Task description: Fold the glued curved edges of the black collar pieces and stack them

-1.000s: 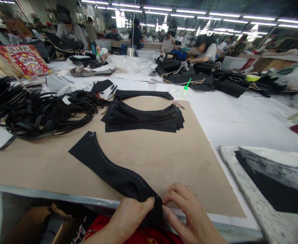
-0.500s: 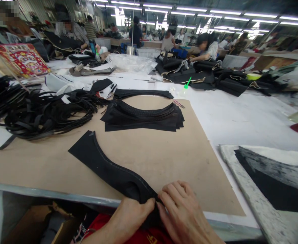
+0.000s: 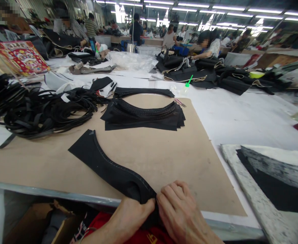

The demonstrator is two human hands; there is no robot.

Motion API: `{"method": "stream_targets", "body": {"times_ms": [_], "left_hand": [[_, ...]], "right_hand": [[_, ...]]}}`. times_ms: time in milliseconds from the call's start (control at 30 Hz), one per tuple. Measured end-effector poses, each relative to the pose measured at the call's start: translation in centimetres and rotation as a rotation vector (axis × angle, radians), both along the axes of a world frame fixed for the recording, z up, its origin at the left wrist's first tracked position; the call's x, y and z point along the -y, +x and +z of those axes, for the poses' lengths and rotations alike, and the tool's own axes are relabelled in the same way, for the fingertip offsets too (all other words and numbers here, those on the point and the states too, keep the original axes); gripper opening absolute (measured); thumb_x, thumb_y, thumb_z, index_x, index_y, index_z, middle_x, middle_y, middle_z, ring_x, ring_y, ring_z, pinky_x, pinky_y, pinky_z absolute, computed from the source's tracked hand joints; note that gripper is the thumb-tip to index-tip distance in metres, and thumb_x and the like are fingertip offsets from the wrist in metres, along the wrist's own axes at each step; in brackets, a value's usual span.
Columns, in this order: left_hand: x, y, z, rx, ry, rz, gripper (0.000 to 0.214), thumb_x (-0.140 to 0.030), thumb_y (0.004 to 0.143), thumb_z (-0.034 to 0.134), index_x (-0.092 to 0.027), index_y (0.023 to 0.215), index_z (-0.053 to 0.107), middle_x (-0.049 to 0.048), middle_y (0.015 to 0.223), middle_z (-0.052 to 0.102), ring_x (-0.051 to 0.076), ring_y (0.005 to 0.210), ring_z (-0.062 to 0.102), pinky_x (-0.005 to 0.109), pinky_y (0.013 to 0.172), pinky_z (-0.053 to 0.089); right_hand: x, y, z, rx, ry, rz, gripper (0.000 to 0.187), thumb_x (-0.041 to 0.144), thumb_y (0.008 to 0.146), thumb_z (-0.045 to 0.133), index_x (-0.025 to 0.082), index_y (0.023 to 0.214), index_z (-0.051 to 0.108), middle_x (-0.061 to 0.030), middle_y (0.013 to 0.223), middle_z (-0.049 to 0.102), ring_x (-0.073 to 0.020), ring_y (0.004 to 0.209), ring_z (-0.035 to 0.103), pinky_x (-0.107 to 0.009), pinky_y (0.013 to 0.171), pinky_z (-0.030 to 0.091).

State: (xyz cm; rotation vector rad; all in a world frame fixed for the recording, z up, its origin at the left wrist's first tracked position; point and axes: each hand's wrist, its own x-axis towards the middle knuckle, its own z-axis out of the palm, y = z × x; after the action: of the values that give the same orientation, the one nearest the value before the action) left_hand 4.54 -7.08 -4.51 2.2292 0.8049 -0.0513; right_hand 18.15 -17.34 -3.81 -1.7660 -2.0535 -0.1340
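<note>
A curved black fabric piece (image 3: pixel 113 174) with a ridged, folded strip along its inner edge lies slantwise across the brown board (image 3: pixel 189 152). Its near end hangs over the table's front edge, where both hands have it. My left hand (image 3: pixel 131 215) is closed on this end, thumb pressed on top. Close beside it, my right hand (image 3: pixel 176 206) pinches the edge with bent fingers; the fingertips are partly hidden. Beyond the hands, a stack of similar curved black pieces (image 3: pixel 144 118) lies on the board, with another black piece (image 3: pixel 144 91) behind it.
Coiled black strips (image 3: pixel 49 112) pile up at the left. A small green-tipped bottle (image 3: pixel 187 84) and red-handled snips (image 3: pixel 180 103) lie past the stack. At right, a stained white slab (image 3: pixel 240 189) bears black pieces. A cardboard box (image 3: pixel 29 223) sits below the table edge; co-workers sit farther back.
My right hand has shifted slightly left, and its fingers are drawn closer to my left thumb. The fabric piece stays nearly in place; the whole view has shifted slightly.
</note>
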Motion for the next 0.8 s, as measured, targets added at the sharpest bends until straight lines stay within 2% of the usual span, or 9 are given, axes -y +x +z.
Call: {"method": "stream_targets", "body": {"times_ms": [100,233,367,500,600,667,733,800], "left_hand": [[0.0,0.5,0.6,-0.075,-0.063,0.070,0.020,-0.012,0.084,0.047,-0.021,0.074,0.062,-0.0029,0.070,0.062,0.011,0.065,0.057,0.015,0.062,0.047],[0.1,0.5,0.9,-0.014,-0.048,0.066,0.019,-0.013,0.084,0.049,-0.022,0.077,0.064,-0.0008,0.081,0.067,0.014,0.077,0.061,0.018,0.070,0.050],[0.3,0.0,-0.2,0.075,-0.104,0.088,0.022,-0.016,0.085,0.048,-0.023,0.078,0.066,0.0002,0.083,0.069,0.016,0.082,0.063,0.020,0.074,0.051],[0.5,-0.5,-1.6,0.137,-0.256,0.133,0.020,-0.018,0.082,0.051,-0.025,0.080,0.070,0.0003,0.083,0.072,0.018,0.084,0.065,0.024,0.081,0.051],[0.4,-0.5,-1.6,0.194,-0.366,0.151,0.020,-0.027,0.084,0.053,-0.023,0.084,0.073,0.0032,0.086,0.074,0.022,0.096,0.065,0.029,0.092,0.048],[0.4,-0.3,-1.1,0.250,-0.524,0.226,0.027,-0.032,0.088,0.051,-0.020,0.090,0.074,0.0042,0.090,0.075,0.022,0.105,0.063,0.030,0.098,0.046],[0.5,-0.1,-0.5,0.319,-0.789,0.339,0.028,-0.037,0.087,0.056,-0.019,0.098,0.074,0.0042,0.101,0.074,0.022,0.111,0.062,0.031,0.102,0.044],[0.6,0.2,-0.1,0.368,-1.016,0.422,0.033,-0.040,0.080,0.065,-0.017,0.104,0.073,0.0045,0.109,0.073,0.024,0.113,0.061,0.033,0.103,0.044]], "right_hand": [[0.1,0.1,-0.1,-0.043,-0.016,-0.005,0.024,0.005,0.089,0.041,0.017,0.075,0.055,-0.0029,0.073,0.053,-0.0178,0.070,0.044,-0.038,0.076,0.033],[0.3,0.4,-0.3,-0.212,-0.053,-0.039,0.019,0.008,0.090,0.044,0.018,0.080,0.056,-0.0029,0.077,0.055,-0.0180,0.073,0.048,-0.034,0.073,0.034],[0.5,0.7,-0.5,-0.371,-0.096,-0.075,0.015,0.008,0.089,0.048,0.020,0.084,0.055,-0.0017,0.080,0.057,-0.0164,0.075,0.052,-0.030,0.070,0.036],[0.8,0.8,-0.1,-0.387,-0.113,-0.069,0.013,0.009,0.087,0.051,0.022,0.086,0.056,-0.0013,0.082,0.059,-0.0171,0.078,0.054,-0.030,0.071,0.038],[1.1,1.1,0.1,-0.493,-0.148,-0.103,0.010,0.015,0.088,0.050,0.022,0.092,0.056,-0.0025,0.090,0.061,-0.0178,0.085,0.056,-0.030,0.075,0.042],[1.4,1.3,-0.1,-0.640,-0.179,-0.197,0.013,0.021,0.093,0.045,0.022,0.100,0.056,-0.0042,0.099,0.061,-0.0177,0.093,0.058,-0.030,0.081,0.044],[1.5,1.6,-0.4,-0.812,-0.265,-0.298,0.020,0.029,0.097,0.039,0.023,0.107,0.056,-0.0044,0.103,0.062,-0.0172,0.097,0.059,-0.030,0.084,0.045],[1.5,1.8,-0.8,-0.956,-0.391,-0.345,0.026,0.039,0.099,0.037,0.024,0.111,0.056,-0.0028,0.098,0.064,-0.0164,0.089,0.061,-0.028,0.078,0.047]]}}
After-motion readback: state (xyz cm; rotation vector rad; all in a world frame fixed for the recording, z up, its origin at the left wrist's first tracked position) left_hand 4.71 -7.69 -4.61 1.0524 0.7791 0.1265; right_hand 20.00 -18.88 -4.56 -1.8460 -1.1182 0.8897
